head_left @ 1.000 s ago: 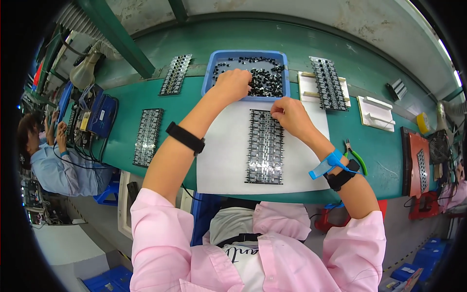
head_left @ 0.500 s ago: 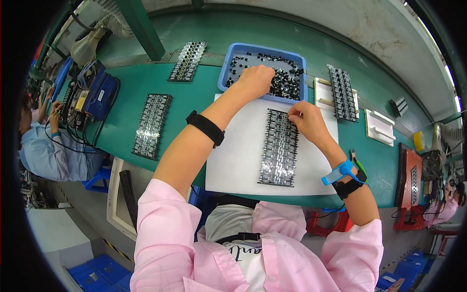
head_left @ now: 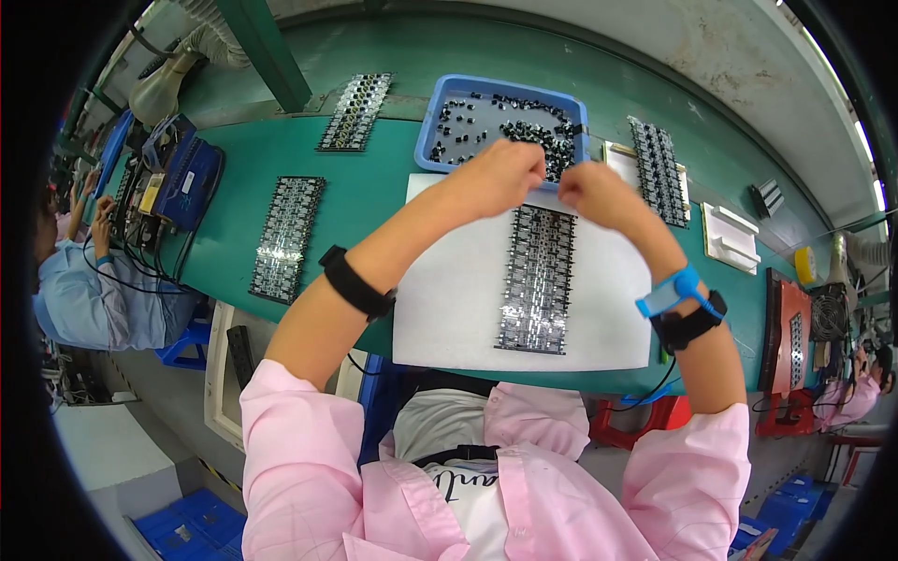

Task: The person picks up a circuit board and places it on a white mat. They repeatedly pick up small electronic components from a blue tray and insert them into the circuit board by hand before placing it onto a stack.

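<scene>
Left hand [head_left: 500, 173] and right hand [head_left: 599, 192] met above board [head_left: 536, 278] top, near bin [head_left: 440, 140] | board lay on white mat [head_left: 449, 299] | fingers curled together; what they pinched could not be told | advice: seat part squarely, steady wrists.

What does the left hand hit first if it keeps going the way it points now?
Likely the blue tray of small black parts. The left hand points away from the body, its knuckles already at the tray's near rim. Height above the rim is unclear, so it may pass over onto the parts.
</scene>
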`<state>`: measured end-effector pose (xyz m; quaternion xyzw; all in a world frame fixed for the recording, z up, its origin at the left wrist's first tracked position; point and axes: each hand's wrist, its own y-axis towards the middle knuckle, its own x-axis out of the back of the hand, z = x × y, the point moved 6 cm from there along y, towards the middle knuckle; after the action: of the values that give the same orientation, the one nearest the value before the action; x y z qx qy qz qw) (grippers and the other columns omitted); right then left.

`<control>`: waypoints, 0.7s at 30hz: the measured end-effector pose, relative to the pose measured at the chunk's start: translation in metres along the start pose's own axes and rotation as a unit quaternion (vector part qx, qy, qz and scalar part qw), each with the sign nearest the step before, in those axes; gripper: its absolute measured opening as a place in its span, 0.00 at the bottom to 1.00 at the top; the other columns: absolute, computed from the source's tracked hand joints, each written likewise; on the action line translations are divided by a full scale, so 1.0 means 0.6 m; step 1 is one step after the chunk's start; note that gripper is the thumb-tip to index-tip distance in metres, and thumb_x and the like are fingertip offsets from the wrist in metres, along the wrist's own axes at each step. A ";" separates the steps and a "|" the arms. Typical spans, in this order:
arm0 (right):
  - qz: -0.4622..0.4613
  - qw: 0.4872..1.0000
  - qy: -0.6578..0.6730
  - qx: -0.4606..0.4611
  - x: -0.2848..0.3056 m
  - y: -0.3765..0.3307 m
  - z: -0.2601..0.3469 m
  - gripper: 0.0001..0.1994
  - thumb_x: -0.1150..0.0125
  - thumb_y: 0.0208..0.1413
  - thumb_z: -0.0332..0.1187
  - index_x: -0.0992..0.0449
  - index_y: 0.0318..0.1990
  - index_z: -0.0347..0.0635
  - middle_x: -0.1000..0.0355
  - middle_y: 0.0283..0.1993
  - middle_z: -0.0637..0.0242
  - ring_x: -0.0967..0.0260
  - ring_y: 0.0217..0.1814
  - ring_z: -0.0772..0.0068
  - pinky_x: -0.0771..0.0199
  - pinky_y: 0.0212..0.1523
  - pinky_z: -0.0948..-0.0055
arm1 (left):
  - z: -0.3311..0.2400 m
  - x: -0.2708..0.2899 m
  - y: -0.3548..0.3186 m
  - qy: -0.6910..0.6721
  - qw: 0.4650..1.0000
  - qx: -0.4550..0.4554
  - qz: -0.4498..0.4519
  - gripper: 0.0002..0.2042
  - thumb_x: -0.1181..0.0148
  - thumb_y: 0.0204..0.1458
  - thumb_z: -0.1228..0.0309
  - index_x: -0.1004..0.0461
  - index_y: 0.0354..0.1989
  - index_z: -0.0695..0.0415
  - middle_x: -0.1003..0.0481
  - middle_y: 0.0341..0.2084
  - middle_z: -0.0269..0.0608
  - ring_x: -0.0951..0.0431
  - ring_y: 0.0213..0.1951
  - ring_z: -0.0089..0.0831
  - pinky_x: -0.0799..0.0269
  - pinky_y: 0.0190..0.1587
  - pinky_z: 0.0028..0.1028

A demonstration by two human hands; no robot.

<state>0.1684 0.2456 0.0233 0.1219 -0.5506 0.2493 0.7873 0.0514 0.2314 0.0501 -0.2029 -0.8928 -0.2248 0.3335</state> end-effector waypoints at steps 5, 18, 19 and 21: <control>-0.107 0.992 -0.041 -0.062 0.041 0.057 0.002 0.08 0.46 0.38 0.29 0.28 0.30 0.41 0.29 0.30 0.55 0.32 0.35 0.56 0.31 0.34 0.63 | -0.015 -0.033 -0.042 -0.034 0.996 -0.008 0.079 0.04 0.51 0.40 0.80 0.31 0.25 0.65 0.29 0.19 0.48 0.27 0.23 0.38 0.31 0.27 0.31; -0.172 0.980 0.085 -0.062 -0.001 0.111 -0.010 0.07 0.50 0.39 0.26 0.27 0.27 0.39 0.31 0.28 0.51 0.32 0.34 0.51 0.32 0.35 0.61 | 0.015 -0.075 -0.061 -0.280 0.909 0.257 0.170 0.04 0.52 0.45 0.78 0.34 0.29 0.66 0.28 0.22 0.42 0.30 0.16 0.23 0.32 0.18 0.20; -0.207 0.972 0.107 -0.044 0.007 0.110 -0.003 0.06 0.49 0.39 0.26 0.28 0.26 0.38 0.31 0.25 0.53 0.32 0.31 0.52 0.33 0.33 0.62 | 0.013 -0.072 -0.062 -0.281 0.910 0.259 0.161 0.05 0.52 0.45 0.78 0.34 0.30 0.66 0.28 0.22 0.43 0.30 0.15 0.23 0.32 0.17 0.20; -0.245 0.960 0.131 -0.028 0.021 0.101 -0.002 0.05 0.48 0.39 0.26 0.28 0.25 0.38 0.31 0.22 0.55 0.32 0.28 0.54 0.33 0.31 0.64 | 0.009 -0.067 -0.061 -0.285 0.911 0.261 0.145 0.05 0.52 0.46 0.78 0.34 0.30 0.66 0.28 0.22 0.44 0.30 0.15 0.22 0.33 0.17 0.20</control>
<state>0.1407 0.3005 0.0297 0.1975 -0.4030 0.0474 0.8924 0.0579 0.1958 0.0092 -0.2915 -0.9373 0.1349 0.1352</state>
